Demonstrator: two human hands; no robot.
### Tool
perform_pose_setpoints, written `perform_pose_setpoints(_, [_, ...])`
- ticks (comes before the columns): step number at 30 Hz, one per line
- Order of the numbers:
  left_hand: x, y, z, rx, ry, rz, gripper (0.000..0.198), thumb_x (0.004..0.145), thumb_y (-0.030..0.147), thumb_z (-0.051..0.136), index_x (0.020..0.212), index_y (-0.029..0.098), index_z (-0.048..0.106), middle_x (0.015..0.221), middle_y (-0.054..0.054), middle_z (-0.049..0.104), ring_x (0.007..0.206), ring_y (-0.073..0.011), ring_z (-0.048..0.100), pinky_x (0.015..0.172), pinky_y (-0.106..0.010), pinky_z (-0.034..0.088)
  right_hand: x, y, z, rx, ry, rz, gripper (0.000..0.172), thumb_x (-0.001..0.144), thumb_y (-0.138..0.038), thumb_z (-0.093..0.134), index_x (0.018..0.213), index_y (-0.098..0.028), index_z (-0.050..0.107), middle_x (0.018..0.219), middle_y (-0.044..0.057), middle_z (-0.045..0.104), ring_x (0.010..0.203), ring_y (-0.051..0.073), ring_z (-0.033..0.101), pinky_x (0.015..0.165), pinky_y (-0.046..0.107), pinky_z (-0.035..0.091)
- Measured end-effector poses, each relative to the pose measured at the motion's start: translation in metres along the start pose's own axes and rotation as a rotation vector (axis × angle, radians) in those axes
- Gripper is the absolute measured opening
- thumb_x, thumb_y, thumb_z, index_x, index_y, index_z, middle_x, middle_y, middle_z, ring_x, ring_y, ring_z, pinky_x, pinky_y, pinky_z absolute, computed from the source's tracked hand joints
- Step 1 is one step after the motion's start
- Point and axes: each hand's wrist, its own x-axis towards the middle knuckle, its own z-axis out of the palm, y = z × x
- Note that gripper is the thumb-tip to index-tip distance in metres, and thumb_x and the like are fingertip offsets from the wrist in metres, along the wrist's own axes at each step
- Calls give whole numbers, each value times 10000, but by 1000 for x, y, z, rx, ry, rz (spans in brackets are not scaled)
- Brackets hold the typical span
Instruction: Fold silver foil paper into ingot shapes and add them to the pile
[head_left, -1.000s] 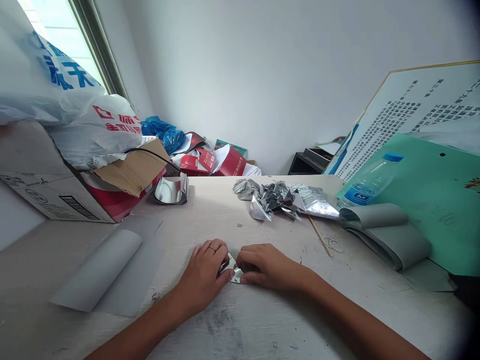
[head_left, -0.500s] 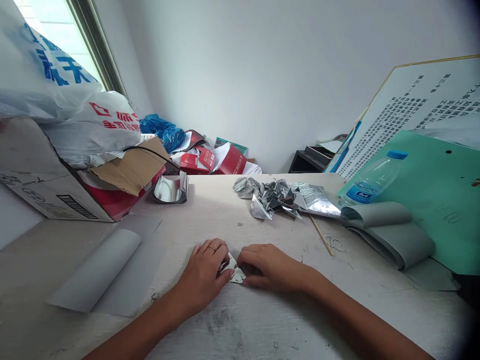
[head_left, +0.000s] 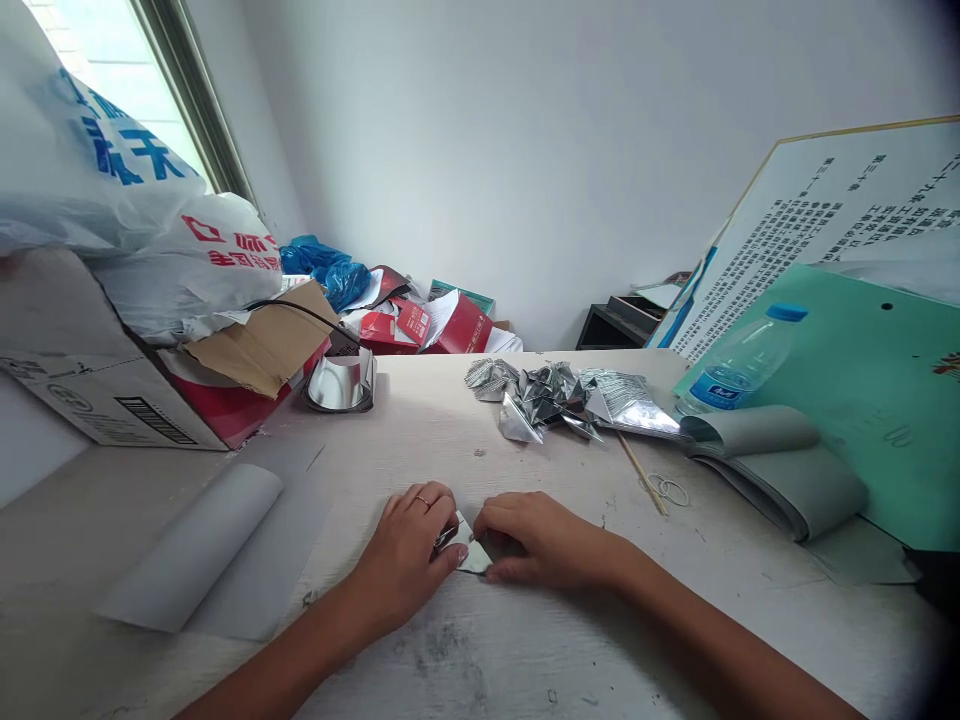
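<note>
Right hand point(head_left: 541, 540) shifted slightly; its fingers and left hand's point(head_left: 405, 552) pinch silver sheet point(head_left: 472, 557), seemingly part-folded, unfinished; foil pile point(head_left: 551, 392) beyond.

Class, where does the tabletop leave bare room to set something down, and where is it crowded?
Bare tabletop lies between the left hand and silver roll, and between the forearms. It is crowded at right, with foil pile, bottle and grey sheets.

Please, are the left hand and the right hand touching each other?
Apart. The head view shows a narrow gap between left hand and right hand, with silver foil visible there.
</note>
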Motion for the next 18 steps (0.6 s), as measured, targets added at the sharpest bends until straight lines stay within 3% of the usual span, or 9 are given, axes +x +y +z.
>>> perform_pose_setpoints(6, [-1, -4, 1, -11, -2, 24, 110, 869, 164, 608, 897, 219, 517, 1079, 18, 576, 1024, -200, 499, 871, -377, 347, 0, 5, 7, 16, 56, -42, 321, 840, -465, 694, 1013, -202, 629, 896, -5, 624, 795, 110, 510, 679, 214, 297])
perform_pose_setpoints(11, [-1, -3, 1, -11, -5, 22, 111, 863, 165, 609, 904, 217, 521, 1088, 8, 572, 1033, -209, 494, 876, -386, 347, 1, 5, 12, 13, 88, -33, 257, 877, -431, 658, 1006, -210, 637, 925, -6, 646, 819, 109, 538, 689, 214, 303])
perform_pose_setpoints(18, [-2, -2, -1, -40, -6, 8, 120, 863, 166, 586, 940, 226, 515, 1063, 8, 576, 1009, -208, 502, 878, -396, 352, 1, 1, 10, -59, 62, -36, 351, 902, -435, 621, 1208, -263, 599, 999, 11, 656, 872, 139, 569, 724, 238, 317])
